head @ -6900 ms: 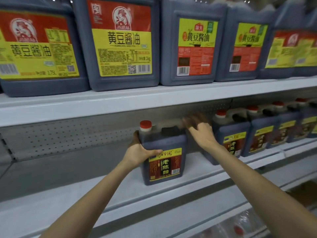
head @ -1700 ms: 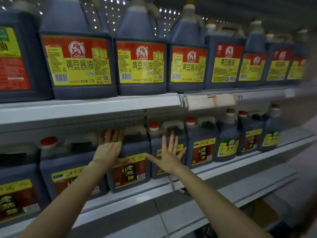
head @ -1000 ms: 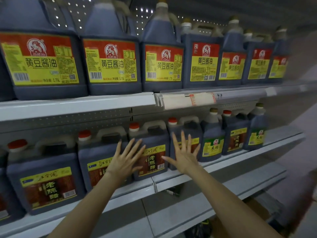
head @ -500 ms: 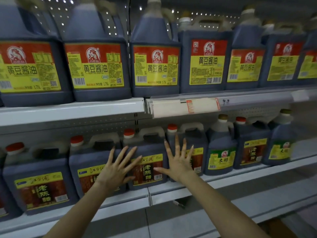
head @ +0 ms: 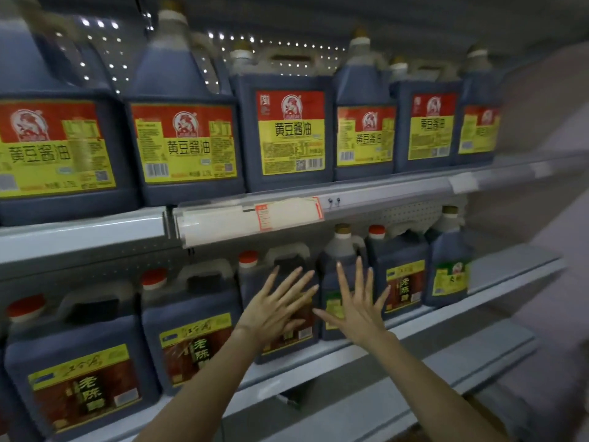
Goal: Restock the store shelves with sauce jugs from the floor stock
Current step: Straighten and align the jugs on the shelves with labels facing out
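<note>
Both my hands are spread wide, fingers straight, holding nothing. The left hand [head: 280, 311] fans across the front of a red-capped jug [head: 255, 285]; the right hand [head: 357, 311] does the same before the green-label jug [head: 339, 256] standing at that jug's 3 o'clock. I judge I hold them flat to square the row against the lip, not to lift; whether my palms touch the labels I cannot tell. Each jug rises at 12 o'clock of its hand, cap above my fingertips. The jugs stand upright on the middle shelf [head: 510, 272], side by side, labels outward so that shoppers can read them; 2 more [head: 191, 333] run toward 9 o'clock, 2 others [head: 404, 275] toward 3 o'clock. Bigger yellow-label jugs [head: 290, 135] fill the shelf above at 12 o'clock. No floor stock shows here.
</note>
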`<act>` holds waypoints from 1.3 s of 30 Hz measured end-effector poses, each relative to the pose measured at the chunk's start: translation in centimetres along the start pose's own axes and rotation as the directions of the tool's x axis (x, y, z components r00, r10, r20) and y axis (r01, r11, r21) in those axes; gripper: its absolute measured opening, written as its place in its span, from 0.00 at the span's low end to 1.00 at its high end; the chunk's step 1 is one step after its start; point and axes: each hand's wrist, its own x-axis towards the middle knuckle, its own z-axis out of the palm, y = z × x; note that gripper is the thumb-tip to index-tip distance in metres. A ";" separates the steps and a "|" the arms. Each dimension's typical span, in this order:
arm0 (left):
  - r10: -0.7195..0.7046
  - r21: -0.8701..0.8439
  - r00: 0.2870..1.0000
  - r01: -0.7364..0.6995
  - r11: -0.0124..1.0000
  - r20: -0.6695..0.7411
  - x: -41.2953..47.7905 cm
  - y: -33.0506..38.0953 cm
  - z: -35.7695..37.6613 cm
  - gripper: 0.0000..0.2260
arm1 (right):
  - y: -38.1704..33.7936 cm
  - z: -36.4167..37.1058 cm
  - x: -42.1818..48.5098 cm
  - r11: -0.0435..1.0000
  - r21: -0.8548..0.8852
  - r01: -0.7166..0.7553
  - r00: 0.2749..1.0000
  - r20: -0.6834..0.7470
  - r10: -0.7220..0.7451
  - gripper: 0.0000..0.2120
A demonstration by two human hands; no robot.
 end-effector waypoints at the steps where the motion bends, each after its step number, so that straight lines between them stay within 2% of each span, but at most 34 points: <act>1: 0.013 0.019 1.000 -0.013 1.000 0.015 0.7 0.1 0.1 0.32 | 0.2 -0.1 0.1 1.000 0.003 0.002 1.000 0.024 -0.002 0.48; 4: 0.039 0.054 0.999 -0.039 0.998 0.018 2.2 0.2 0.7 0.42 | 0.5 0.2 0.5 0.999 0.044 0.012 0.999 0.045 -0.014 0.50; 7: 0.008 0.034 1.000 -0.008 0.999 0.012 2.6 0.1 1.8 0.46 | 0.8 0.1 1.1 0.997 0.067 0.027 0.996 0.084 -0.033 0.50; 13: 0.025 0.016 1.000 -0.025 1.000 0.010 2.8 0.3 2.8 0.47 | 1.2 -0.2 2.7 0.998 0.018 0.057 0.975 0.212 -0.060 0.55; 17: 0.020 -0.008 0.998 -0.020 1.000 0.066 2.8 0.3 2.3 0.45 | 1.5 -0.6 3.6 0.996 -0.009 0.086 0.961 0.264 -0.081 0.54; 21: 0.023 -0.036 0.995 -0.020 0.999 0.096 3.2 1.2 1.7 0.38 | 2.7 -0.2 2.3 0.991 -0.020 0.132 0.979 0.157 -0.128 0.51; 27: 0.081 -0.067 0.996 -0.079 0.995 0.025 7.6 3.5 0.2 0.35 | 7.1 0.8 0.8 0.985 -0.021 0.173 0.984 -0.040 -0.173 0.45; 29: 0.109 -0.040 0.994 -0.109 0.993 0.012 9.9 4.6 -0.4 0.35 | 9.1 -0.1 0.9 0.995 0.019 0.099 0.991 -0.097 -0.097 0.41; 32: 0.169 0.023 0.984 -0.170 0.985 0.049 13.2 6.6 -0.8 0.40 | 12.7 -1.7 1.5 0.985 0.145 -0.094 0.977 -0.178 0.119 0.41; 36: 0.176 0.034 0.972 -0.183 0.983 0.154 16.0 8.5 -0.2 0.44 | 17.2 -3.3 2.9 0.933 0.251 -0.259 0.946 -0.128 0.297 0.49; 39: 0.159 0.061 0.957 -0.179 0.982 0.242 17.4 8.8 0.4 0.42 | 19.3 -4.0 4.6 0.889 0.330 -0.318 0.933 -0.059 0.355 0.53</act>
